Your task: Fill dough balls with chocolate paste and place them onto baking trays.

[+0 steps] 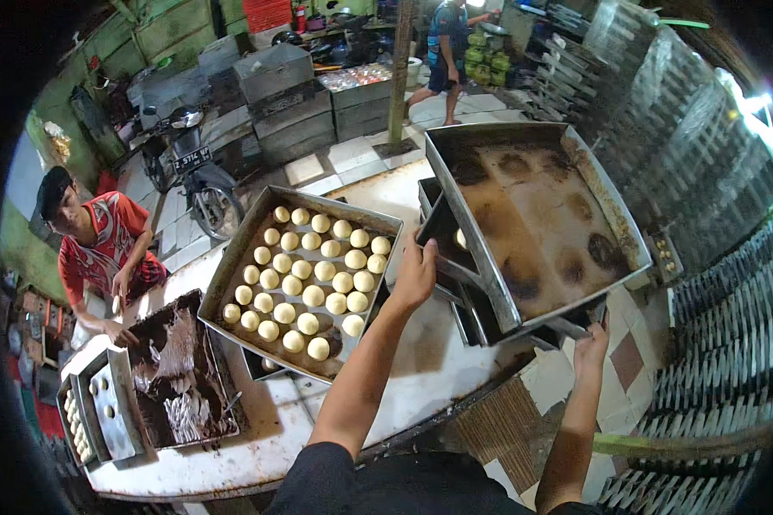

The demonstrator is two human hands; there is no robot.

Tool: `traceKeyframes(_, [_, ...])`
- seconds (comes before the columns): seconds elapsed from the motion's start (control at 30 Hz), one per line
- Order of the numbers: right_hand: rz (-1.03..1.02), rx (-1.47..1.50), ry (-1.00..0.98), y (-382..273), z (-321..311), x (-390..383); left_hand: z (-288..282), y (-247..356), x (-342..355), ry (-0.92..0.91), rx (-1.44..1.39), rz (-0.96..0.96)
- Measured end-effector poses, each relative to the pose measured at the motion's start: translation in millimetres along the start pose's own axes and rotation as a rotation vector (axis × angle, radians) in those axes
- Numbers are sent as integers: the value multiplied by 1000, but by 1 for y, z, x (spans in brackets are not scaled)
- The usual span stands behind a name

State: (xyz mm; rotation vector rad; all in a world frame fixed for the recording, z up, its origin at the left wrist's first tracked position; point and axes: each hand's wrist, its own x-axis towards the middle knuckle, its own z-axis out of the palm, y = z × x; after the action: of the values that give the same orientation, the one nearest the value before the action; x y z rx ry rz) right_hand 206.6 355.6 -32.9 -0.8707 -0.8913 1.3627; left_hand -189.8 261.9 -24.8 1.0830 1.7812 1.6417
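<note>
Both forearms come in from the lower edge and stretch forward and upward, bare from the elbow, with dark short sleeves just visible at the bottom. The left hand (416, 273) is reached far out on an almost straight arm, its back turned to the camera, the fingers bent over an edge and closed on it, the thumb at the side. The right hand (591, 345) is lower and nearer to the body, on an arm that rises nearly upright, and its fingers are raised and curled in a grip, with the fingertips hidden from view.
</note>
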Motion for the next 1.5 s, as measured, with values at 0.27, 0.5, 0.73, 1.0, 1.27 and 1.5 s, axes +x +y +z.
traceKeyframes(0.27, [115, -229, 91, -2, 11, -12, 44, -32, -79, -36, -111, -132])
traceKeyframes(0.5, [255, -5, 370, -1, 12, -19, 107, -56, -123, -22, -228, -145])
traceKeyframes(0.73, [26, -625, 88, 93, -72, -5, 128, -120, -132, -128, -31, -66])
traceKeyframes(1.0, [163, -530, -212, 128, -77, 15, 186, -153, -132, 212, -428, 250])
traceKeyframes(1.27, [311, -436, -293, 137, -79, 34, 123, -145, -138, -29, 261, 136])
traceKeyframes(1.5, [197, -579, -310, 122, -81, 41, 151, -29, -144, 206, -466, -337])
